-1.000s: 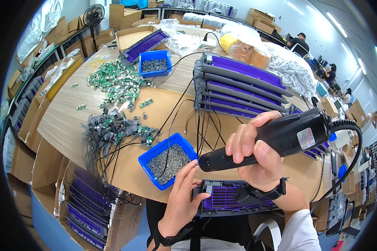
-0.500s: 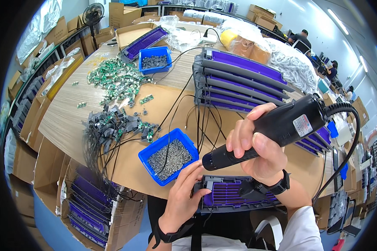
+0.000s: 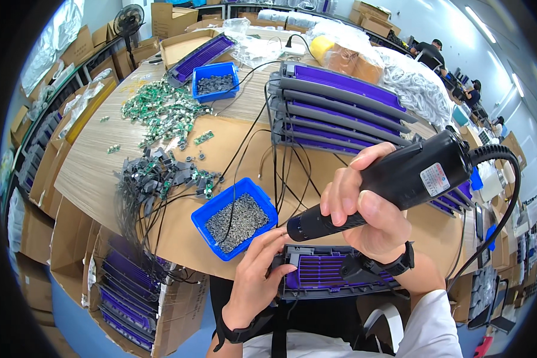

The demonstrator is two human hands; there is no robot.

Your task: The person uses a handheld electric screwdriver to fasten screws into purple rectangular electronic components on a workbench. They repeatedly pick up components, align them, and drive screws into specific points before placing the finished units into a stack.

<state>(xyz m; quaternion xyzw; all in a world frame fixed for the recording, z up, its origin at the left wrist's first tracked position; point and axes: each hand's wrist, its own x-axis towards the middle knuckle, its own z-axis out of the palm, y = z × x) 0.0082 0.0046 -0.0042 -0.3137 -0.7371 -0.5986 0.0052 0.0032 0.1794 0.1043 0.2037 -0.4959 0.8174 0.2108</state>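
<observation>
My right hand (image 3: 373,218) is wrapped round a black electric screwdriver (image 3: 403,173), tilted with its nose down to the left. My left hand (image 3: 253,280) grips the left end of a grey panel with purple slats (image 3: 322,271), thumb on its near side. The left fingertips lie beside the screwdriver's nose, whose bit is hidden from view. A black part with a cable (image 3: 355,268) rests across the panel. Just beyond the left fingers stands a blue tray of small screws (image 3: 198,216).
A stack of purple-and-grey panels (image 3: 340,98) stands at the back. Left of it lie green circuit boards (image 3: 161,107), a blue tray of dark parts (image 3: 232,89) and tangled cabled parts (image 3: 155,179). Loose black cables cross the table. A box of panels (image 3: 176,325) stands lower left.
The view has shifted slightly, so the table things sit a little further left and up. Both hands keep nearly the same pose, the screwdriver still at the panel's left end.
</observation>
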